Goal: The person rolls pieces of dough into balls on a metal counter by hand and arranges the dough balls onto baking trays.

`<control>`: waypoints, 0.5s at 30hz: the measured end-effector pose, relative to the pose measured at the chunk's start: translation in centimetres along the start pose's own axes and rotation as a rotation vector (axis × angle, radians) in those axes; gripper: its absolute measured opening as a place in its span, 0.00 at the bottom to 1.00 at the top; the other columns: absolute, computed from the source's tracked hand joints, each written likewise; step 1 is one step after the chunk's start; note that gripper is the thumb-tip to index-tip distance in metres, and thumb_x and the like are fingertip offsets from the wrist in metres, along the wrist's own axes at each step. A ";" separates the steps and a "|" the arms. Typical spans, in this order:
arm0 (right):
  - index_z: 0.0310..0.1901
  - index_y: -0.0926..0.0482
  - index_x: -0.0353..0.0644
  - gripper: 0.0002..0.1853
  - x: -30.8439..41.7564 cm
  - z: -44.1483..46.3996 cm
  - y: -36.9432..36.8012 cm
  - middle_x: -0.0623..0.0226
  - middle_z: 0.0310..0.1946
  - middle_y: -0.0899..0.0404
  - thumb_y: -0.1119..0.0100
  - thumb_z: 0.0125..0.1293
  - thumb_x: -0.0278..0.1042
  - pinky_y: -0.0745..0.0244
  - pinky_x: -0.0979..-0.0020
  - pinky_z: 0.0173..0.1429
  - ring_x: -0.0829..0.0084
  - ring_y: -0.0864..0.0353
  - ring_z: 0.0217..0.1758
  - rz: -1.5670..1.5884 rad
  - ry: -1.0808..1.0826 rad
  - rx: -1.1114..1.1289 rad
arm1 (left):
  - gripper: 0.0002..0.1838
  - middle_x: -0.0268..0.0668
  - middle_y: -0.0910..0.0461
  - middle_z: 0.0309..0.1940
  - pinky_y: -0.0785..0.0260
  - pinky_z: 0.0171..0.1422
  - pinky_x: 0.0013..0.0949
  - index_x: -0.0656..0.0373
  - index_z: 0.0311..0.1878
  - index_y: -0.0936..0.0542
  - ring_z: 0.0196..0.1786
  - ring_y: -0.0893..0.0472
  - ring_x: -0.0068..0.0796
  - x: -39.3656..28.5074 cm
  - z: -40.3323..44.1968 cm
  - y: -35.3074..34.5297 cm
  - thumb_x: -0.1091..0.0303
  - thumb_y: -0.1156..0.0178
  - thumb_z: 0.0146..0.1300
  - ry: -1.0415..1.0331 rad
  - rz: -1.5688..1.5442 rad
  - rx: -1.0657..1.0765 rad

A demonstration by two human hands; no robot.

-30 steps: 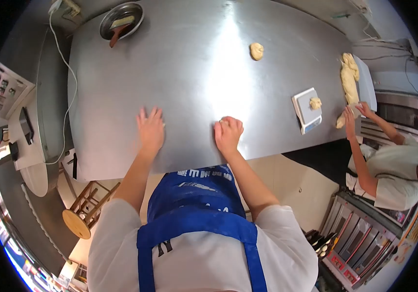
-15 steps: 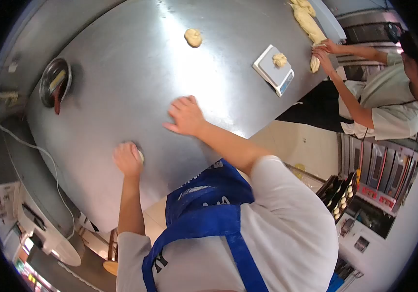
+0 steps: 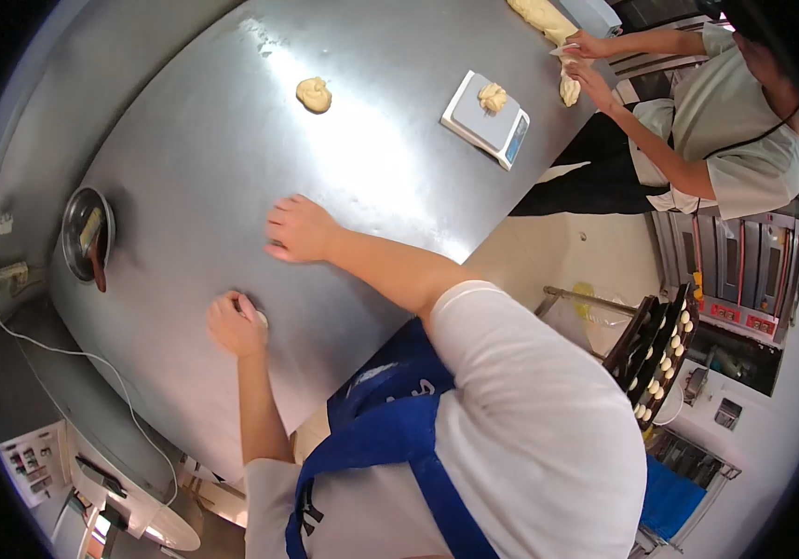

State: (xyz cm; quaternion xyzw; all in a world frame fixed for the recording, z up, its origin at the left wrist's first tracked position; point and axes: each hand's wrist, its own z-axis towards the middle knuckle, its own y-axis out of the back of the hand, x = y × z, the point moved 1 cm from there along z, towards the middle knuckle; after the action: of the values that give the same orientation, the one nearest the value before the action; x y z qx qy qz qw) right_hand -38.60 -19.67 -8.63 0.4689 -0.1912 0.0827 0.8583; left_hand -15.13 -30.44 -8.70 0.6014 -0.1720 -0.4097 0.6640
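Note:
My left hand [image 3: 235,325] is cupped on the metal table [image 3: 176,224], its fingers curled round a small pale piece of dough [image 3: 263,320] that shows beside the thumb. Farther up the table, my right hand [image 3: 301,229] rests palm down with bent fingers; whatever lies under it is hidden. A lump of dough [image 3: 314,95] sits alone beyond my right hand. On a white scale [image 3: 474,128] rests another dough piece [image 3: 492,98].
At the upper right, a co-worker's hands [image 3: 588,70] touch a long dough strip [image 3: 544,19]. A metal bowl [image 3: 72,244] holding a brush [image 3: 98,252] stands at the left. Trays with several pale pieces [image 3: 665,359] are at the right, off the table.
The view has turned, so the table and scale appear shifted. My hands have come closer together, both curled on the table. The co-worker's hands remain at the dough strip.

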 end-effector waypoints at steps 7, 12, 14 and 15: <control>0.29 0.17 0.49 0.19 -5.8 -1.4 2.9 0.68 0.33 0.19 0.33 0.56 0.57 0.30 0.57 0.54 0.62 0.23 0.44 0.050 -0.002 0.032 | 0.07 0.40 0.20 0.37 0.33 0.54 0.51 0.56 0.36 0.21 0.46 0.23 0.48 6.9 -2.6 -0.1 0.65 0.43 0.68 -0.141 -0.064 0.017; 0.28 0.18 0.50 0.18 0.5 -1.7 -0.1 0.69 0.34 0.20 0.31 0.54 0.57 0.30 0.59 0.51 0.63 0.24 0.43 0.072 0.021 0.100 | 0.07 0.41 0.20 0.38 0.35 0.58 0.53 0.57 0.35 0.22 0.47 0.24 0.48 1.9 -4.6 0.1 0.65 0.37 0.64 -0.067 0.059 0.062; 0.27 0.20 0.50 0.18 0.7 1.6 -1.6 0.69 0.33 0.21 0.28 0.51 0.55 0.30 0.59 0.49 0.63 0.24 0.41 -0.028 -0.033 0.233 | 0.09 0.40 0.20 0.38 0.34 0.57 0.52 0.58 0.35 0.22 0.47 0.24 0.49 -0.8 2.2 1.1 0.63 0.37 0.65 0.021 -0.044 0.027; 0.27 0.20 0.50 0.18 -0.5 3.3 -1.3 0.69 0.33 0.21 0.27 0.51 0.55 0.30 0.59 0.50 0.62 0.24 0.42 -0.071 0.022 0.133 | 0.09 0.40 0.20 0.38 0.34 0.57 0.52 0.58 0.35 0.22 0.47 0.24 0.49 0.3 3.5 0.6 0.63 0.37 0.65 0.030 -0.043 0.019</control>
State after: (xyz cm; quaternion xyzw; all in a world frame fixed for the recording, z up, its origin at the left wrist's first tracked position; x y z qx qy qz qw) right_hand -39.46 -23.11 -8.22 0.5304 -0.1594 0.0699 0.8297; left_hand -17.25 -33.01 -7.49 0.6174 -0.1531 -0.4131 0.6517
